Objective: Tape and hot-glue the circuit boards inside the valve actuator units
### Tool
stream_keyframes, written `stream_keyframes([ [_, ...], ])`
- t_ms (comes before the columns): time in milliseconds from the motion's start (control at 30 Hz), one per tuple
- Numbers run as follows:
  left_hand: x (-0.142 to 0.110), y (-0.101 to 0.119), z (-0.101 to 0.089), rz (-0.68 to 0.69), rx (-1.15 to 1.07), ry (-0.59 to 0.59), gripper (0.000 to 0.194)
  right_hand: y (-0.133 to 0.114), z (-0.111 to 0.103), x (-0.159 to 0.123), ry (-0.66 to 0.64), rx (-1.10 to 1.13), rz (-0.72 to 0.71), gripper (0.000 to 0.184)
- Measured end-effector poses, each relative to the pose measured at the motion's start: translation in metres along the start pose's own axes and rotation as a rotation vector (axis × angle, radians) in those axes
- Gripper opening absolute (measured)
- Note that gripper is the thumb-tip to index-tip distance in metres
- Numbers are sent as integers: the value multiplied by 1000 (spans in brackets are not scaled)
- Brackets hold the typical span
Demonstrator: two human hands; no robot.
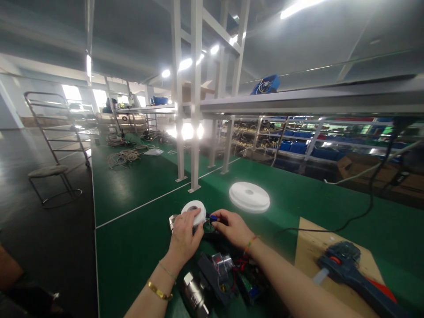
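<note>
My left hand (186, 232) is closed around a white tape roll (188, 206), its fingers over the near side. Just right of it, my right hand (232, 227) pinches a small blue block (213, 218) between thumb and fingertips. Thin wires and a bit of circuit board show between the two hands, partly hidden by the fingers. Below my wrists lie a metal cylindrical fitting (195, 293) and a dark open housing (215, 280) with red wires. Another metal fitting (171, 222) peeks out left of the roll.
A stacked white reel (249, 196) lies on the green table (132, 256) beyond my right hand. At right, a dark blue tool (344, 265) rests on a cardboard piece (308, 234), with a black cable nearby. White posts (195, 154) rise ahead; a stool (49, 172) stands at left.
</note>
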State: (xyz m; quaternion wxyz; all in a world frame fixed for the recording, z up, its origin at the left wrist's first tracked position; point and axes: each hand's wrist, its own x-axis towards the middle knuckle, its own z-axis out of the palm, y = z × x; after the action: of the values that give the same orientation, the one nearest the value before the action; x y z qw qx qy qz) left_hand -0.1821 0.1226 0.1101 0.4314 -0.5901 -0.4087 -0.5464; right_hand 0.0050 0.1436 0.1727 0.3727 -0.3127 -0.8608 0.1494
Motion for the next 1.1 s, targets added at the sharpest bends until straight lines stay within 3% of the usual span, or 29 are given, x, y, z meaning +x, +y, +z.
stream_keyframes([
  [400, 2, -1, 2, 50, 104, -149, 46, -8, 6, -7, 82, 1, -1, 25],
  [1100, 5, 4, 2, 79, 177, -224, 48, -6, 14, -2, 97, -52, -17, 25],
])
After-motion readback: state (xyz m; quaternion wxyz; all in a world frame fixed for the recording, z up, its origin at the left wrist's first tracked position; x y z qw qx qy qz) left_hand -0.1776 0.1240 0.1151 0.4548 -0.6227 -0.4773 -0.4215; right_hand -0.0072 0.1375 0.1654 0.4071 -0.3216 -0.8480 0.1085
